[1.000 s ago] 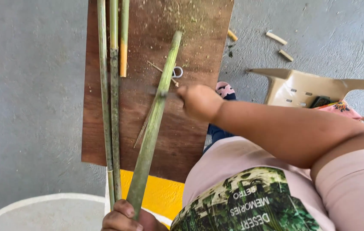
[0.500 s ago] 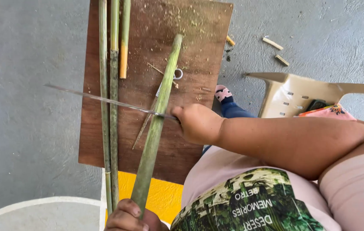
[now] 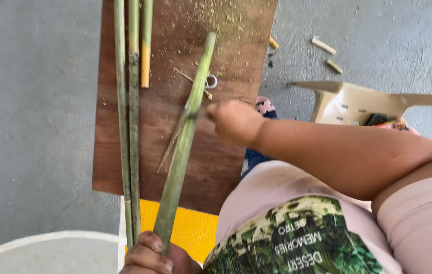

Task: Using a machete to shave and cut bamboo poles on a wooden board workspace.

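Plywood of a dark brown colour, a board (image 3: 124,152), lies flat on the grey floor (image 3: 28,127) and carries the work; its near edge overlaps a yellow panel (image 3: 190,228).

Two long green stalks (image 3: 127,127) lie side by side along the board's left edge, running from its far edge past its near edge, parked out of the way. A shorter green-and-orange piece (image 3: 146,45) lies just beside them near the far left corner.

One green bamboo strip (image 3: 185,137) is the piece in hand. Its long axis runs from the near edge, low and left, up to the far middle of the board, leaning a little right. The far tip rests on the board, likely so that the wood braces it.

At the near end, the left hand (image 3: 147,253) has its fingers curled round the strip, steadying it.

Midway along, the right hand (image 3: 234,122) is closed in a fist, apparently round a tool handle; the blade is too blurred to tell. A thin sliver (image 3: 170,144) peels off beside the strip there.

A small metal ring (image 3: 211,81) lies just right of the strip's upper part, amid shavings.
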